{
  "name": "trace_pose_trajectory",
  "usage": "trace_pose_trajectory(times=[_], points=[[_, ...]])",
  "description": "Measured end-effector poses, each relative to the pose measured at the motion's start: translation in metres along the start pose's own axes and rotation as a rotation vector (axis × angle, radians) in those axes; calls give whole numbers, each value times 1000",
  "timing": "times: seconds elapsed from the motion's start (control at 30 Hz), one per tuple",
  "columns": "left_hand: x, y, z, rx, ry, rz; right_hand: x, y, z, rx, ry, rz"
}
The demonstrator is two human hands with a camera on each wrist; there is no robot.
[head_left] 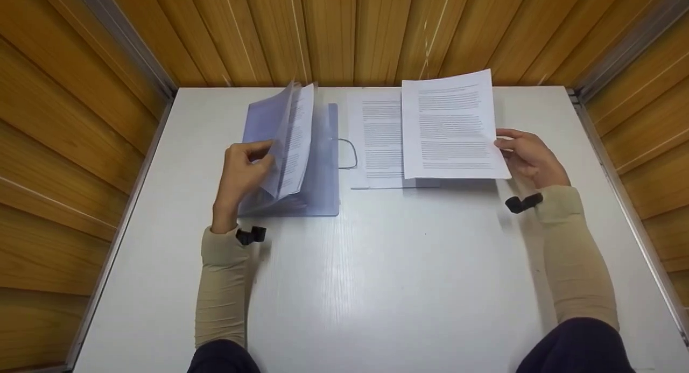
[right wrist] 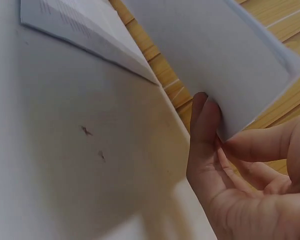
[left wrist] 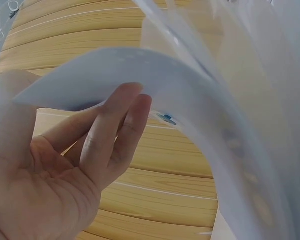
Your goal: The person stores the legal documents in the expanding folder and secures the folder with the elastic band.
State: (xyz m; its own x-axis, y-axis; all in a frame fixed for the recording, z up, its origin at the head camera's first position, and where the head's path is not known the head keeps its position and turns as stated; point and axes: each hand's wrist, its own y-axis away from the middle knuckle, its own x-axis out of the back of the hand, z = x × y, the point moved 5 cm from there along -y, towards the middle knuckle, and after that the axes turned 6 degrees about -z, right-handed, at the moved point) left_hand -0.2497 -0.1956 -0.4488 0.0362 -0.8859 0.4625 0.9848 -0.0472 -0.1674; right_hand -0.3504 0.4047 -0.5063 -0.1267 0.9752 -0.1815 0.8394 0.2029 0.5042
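In the head view a bluish see-through folder (head_left: 323,195) lies spread at the left of the table, its plastic sleeves raised. My left hand (head_left: 242,168) pinches the edge of a clear sleeve (head_left: 277,163), and printed paper shows behind it. The left wrist view has this sleeve (left wrist: 180,90) bending away from the left hand (left wrist: 65,165). At the right, my right hand (head_left: 530,155) holds a printed sheet (head_left: 452,131) by its right edge, lifted above the table. The right wrist view shows the thumb and fingers of the right hand (right wrist: 255,175) on the sheet's edge (right wrist: 225,65).
More printed paper (head_left: 379,141) lies on the white table (head_left: 377,265), partly under the raised sheet. A thin dark loop (head_left: 355,155) sticks out from the folder's right edge. Wooden panels (head_left: 334,34) stand along the table's back and sides.
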Motion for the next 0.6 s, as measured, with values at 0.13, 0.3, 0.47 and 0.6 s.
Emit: trace_pose_trajectory(times=[0.13,0.3,0.47,0.6], points=[[0,1,1,-3,6,-3,-5,2,5,31,-40,-16],[1,1,1,-3,3,-4,-13,6,10,61,-55,-32],[1,1,1,-4,-4,-2,-20,8,14,95,-139,-62],[1,1,1,-4,0,-2,-26,10,16,115,-228,-85]])
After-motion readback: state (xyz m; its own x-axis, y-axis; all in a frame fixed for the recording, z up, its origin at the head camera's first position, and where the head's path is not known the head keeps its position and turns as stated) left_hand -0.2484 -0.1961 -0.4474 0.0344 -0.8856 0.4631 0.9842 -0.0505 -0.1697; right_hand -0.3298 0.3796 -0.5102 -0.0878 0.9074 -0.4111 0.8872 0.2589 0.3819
